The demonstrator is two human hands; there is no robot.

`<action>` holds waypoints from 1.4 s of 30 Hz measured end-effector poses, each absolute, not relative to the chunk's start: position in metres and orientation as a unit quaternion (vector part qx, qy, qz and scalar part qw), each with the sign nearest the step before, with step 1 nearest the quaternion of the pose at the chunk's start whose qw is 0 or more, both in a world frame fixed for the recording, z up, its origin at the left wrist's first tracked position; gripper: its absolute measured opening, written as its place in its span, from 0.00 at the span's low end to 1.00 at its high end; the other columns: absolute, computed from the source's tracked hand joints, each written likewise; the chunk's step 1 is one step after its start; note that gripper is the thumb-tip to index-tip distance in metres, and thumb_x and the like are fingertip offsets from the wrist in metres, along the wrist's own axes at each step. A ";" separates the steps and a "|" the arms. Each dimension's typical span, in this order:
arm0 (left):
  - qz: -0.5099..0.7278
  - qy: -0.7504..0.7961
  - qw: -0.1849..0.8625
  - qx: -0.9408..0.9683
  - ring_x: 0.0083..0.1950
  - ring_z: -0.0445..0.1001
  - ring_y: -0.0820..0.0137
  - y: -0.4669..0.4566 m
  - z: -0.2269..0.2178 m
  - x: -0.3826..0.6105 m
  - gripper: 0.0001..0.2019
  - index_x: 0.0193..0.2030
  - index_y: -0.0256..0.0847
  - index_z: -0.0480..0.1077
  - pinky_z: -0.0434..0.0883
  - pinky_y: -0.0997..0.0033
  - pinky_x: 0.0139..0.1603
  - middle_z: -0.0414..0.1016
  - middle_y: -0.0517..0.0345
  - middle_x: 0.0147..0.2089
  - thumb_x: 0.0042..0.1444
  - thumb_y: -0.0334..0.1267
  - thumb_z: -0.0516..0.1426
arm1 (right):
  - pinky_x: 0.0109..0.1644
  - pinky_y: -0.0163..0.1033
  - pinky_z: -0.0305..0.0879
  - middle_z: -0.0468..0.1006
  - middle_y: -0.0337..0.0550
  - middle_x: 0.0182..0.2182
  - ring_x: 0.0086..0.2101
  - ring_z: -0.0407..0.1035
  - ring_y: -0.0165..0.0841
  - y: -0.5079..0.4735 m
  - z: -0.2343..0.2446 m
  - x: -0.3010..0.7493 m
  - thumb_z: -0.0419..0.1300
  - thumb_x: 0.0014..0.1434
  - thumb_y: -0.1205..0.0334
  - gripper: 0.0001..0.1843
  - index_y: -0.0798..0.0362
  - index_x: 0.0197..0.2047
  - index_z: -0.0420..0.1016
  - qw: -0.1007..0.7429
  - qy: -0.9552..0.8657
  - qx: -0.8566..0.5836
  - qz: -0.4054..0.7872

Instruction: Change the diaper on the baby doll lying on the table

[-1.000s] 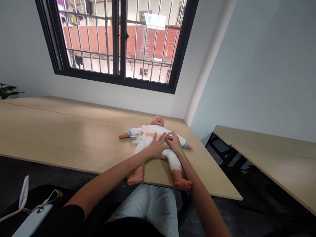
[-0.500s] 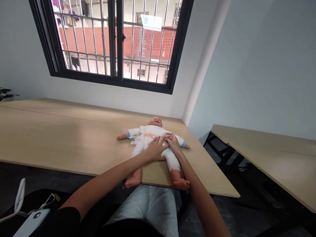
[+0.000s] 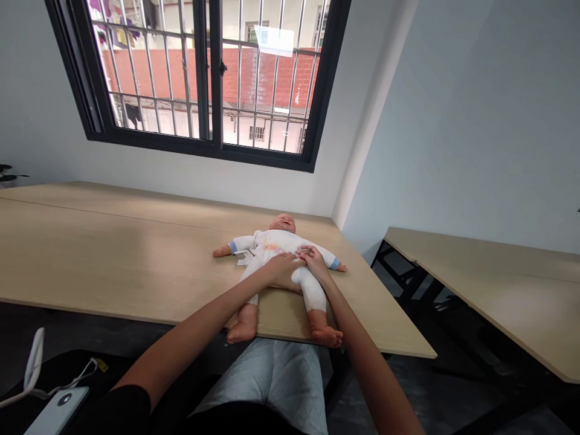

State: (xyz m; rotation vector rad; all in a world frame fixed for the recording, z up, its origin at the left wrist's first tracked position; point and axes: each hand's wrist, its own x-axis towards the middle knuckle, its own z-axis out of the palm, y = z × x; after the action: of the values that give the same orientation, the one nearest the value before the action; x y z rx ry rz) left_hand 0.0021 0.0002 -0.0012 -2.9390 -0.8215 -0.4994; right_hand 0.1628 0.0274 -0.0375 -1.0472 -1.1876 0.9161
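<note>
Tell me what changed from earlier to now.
The left hand, earlier spread on the doll, has drawn together and nearer the camera; the view swung slightly right. No clear hold or release. The doll stays face-up on the table, the right hand at its middle.

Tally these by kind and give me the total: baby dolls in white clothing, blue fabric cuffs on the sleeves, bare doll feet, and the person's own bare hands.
Baby doll in white clothing: 1
Blue fabric cuffs: 2
Bare doll feet: 2
Bare hands, left hand and right hand: 2
Total: 7
</note>
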 end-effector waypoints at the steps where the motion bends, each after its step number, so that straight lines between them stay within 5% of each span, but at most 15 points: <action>1: -0.158 -0.255 0.009 -0.954 0.53 0.71 0.52 0.003 0.001 0.001 0.32 0.56 0.39 0.67 0.67 0.58 0.53 0.72 0.45 0.57 0.46 0.52 0.64 | 0.40 0.41 0.71 0.78 0.42 0.30 0.33 0.74 0.35 0.028 -0.038 0.163 0.61 0.46 0.63 0.12 0.51 0.35 0.66 0.609 -0.515 -0.455 0.397; 6: -0.152 -0.278 -0.028 -0.948 0.57 0.71 0.55 0.009 0.011 -0.005 0.33 0.62 0.44 0.64 0.58 0.53 0.64 0.72 0.49 0.59 0.50 0.53 0.61 | 0.43 0.41 0.70 0.78 0.41 0.31 0.35 0.74 0.35 0.026 -0.037 0.165 0.61 0.46 0.59 0.11 0.50 0.35 0.67 0.609 -0.523 -0.453 0.389; 11: -0.199 -0.326 0.003 -0.924 0.50 0.75 0.57 0.005 0.013 -0.018 0.21 0.52 0.39 0.72 0.50 0.46 0.67 0.78 0.48 0.49 0.60 0.50 0.52 | 0.44 0.42 0.70 0.78 0.43 0.31 0.36 0.74 0.37 0.025 -0.035 0.165 0.60 0.48 0.56 0.11 0.50 0.35 0.69 0.609 -0.526 -0.449 0.388; 21: -0.341 -0.256 -0.144 -0.893 0.49 0.74 0.63 0.037 -0.002 -0.037 0.11 0.40 0.42 0.77 0.68 0.64 0.55 0.79 0.54 0.43 0.59 0.39 0.53 | 0.50 0.44 0.65 0.79 0.47 0.40 0.43 0.71 0.39 0.019 -0.029 0.162 0.61 0.51 0.53 0.13 0.53 0.36 0.78 0.524 -0.669 -0.435 0.299; 32: -0.392 -0.198 -0.293 -0.849 0.47 0.75 0.63 0.053 -0.012 -0.036 0.09 0.35 0.38 0.76 0.70 0.62 0.53 0.79 0.50 0.45 0.56 0.39 0.56 | 0.54 0.49 0.57 0.78 0.46 0.37 0.43 0.67 0.40 0.015 -0.025 0.163 0.55 0.58 0.60 0.11 0.51 0.33 0.80 0.441 -0.763 -0.447 0.153; 38: -0.426 -0.236 -0.387 -0.783 0.60 0.68 0.57 0.051 -0.013 -0.044 0.13 0.36 0.39 0.79 0.61 0.57 0.63 0.77 0.48 0.53 0.52 0.46 0.60 | 0.54 0.47 0.59 0.78 0.45 0.39 0.44 0.67 0.39 0.014 -0.027 0.163 0.57 0.56 0.58 0.10 0.52 0.36 0.78 0.465 -0.744 -0.447 0.174; 42: -0.516 -0.302 -0.462 -0.656 0.45 0.77 0.62 0.062 -0.009 -0.064 0.17 0.34 0.36 0.76 0.72 0.63 0.49 0.80 0.47 0.42 0.50 0.50 0.58 | 0.50 0.44 0.62 0.77 0.46 0.45 0.44 0.68 0.38 0.014 -0.026 0.165 0.58 0.53 0.57 0.13 0.52 0.40 0.77 0.510 -0.704 -0.444 0.217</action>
State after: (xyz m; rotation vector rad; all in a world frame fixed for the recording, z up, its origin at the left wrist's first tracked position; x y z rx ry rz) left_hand -0.0643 0.0618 -0.0093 -3.0325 -1.3948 -2.3844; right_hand 0.1649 0.0138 -0.0264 -1.0705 -1.6953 0.5237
